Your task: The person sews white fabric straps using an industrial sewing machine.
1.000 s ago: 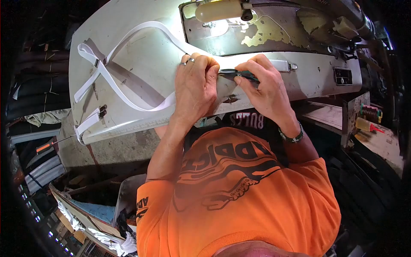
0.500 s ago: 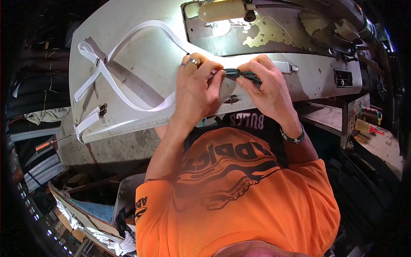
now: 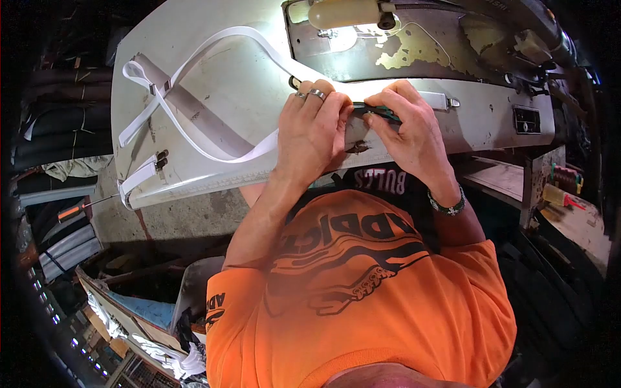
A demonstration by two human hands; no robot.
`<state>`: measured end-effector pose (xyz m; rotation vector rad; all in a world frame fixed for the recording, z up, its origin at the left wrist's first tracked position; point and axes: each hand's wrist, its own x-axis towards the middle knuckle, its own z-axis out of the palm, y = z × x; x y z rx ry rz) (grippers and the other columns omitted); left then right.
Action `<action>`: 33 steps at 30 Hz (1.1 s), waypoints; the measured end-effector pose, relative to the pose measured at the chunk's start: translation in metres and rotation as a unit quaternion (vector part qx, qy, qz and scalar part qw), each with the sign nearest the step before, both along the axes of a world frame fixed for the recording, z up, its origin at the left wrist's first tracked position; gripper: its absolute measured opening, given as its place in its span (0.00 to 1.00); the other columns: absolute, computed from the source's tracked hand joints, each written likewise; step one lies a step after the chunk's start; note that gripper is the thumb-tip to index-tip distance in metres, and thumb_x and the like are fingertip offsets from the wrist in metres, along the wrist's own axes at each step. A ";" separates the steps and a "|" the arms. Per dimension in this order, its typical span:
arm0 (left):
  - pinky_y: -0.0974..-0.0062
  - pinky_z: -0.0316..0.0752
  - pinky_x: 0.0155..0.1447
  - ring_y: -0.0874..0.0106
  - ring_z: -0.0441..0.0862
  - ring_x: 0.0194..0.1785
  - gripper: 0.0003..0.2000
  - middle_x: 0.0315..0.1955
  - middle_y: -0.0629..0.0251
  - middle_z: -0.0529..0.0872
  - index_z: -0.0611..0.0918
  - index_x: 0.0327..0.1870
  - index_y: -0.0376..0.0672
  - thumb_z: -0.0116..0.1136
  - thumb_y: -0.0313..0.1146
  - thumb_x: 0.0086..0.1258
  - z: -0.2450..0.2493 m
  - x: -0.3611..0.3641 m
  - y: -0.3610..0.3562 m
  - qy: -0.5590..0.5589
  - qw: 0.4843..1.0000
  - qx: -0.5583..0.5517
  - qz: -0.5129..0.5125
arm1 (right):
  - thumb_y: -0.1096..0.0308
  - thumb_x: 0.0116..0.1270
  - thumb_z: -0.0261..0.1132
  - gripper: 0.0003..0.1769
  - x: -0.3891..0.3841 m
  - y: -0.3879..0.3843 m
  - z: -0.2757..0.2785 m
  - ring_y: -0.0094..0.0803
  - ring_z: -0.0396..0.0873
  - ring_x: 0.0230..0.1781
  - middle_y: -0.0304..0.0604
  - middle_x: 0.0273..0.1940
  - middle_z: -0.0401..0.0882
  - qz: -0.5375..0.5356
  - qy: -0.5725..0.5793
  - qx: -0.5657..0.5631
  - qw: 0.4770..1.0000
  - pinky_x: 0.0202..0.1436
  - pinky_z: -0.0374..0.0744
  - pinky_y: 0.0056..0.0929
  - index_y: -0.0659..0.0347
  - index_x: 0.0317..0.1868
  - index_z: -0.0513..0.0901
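My left hand (image 3: 314,129), with rings on its fingers, is closed in a pinch at the near edge of the work table. Facing it, my right hand (image 3: 411,126) pinches a thin black-and-green thing (image 3: 383,112) whose kind I cannot make out. It spans the small gap between both hands; my left fingertips hide its other end. White elastic suspenders (image 3: 255,32) loop across the table left of my hands and run behind them. Beyond my right hand lies a strap end with a metal clip (image 3: 452,103). Another clip (image 3: 161,160) is at the table's left corner.
A sewing machine (image 3: 517,19) stands at the back right of the white table (image 3: 213,90). A screwdriver (image 3: 71,212) sticks out by the left corner. Thread spools (image 3: 566,178) sit on a lower shelf at right. Dark rolls of material (image 3: 71,97) are stacked at left.
My left hand has moved slightly right, so the gap between my hands is narrower. The whole view has shifted a little. The suspenders lie as before.
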<state>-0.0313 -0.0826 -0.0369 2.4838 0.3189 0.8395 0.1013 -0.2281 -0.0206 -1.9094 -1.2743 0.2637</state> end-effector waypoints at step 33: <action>0.56 0.68 0.71 0.53 0.76 0.64 0.29 0.55 0.55 0.86 0.86 0.60 0.40 0.76 0.48 0.63 0.013 0.045 0.109 0.132 0.990 0.048 0.010 | 0.69 0.71 0.66 0.12 0.084 0.044 0.007 0.40 0.77 0.58 0.41 0.51 0.82 0.057 -0.264 -0.049 0.962 0.66 0.72 0.40 0.53 0.51 0.92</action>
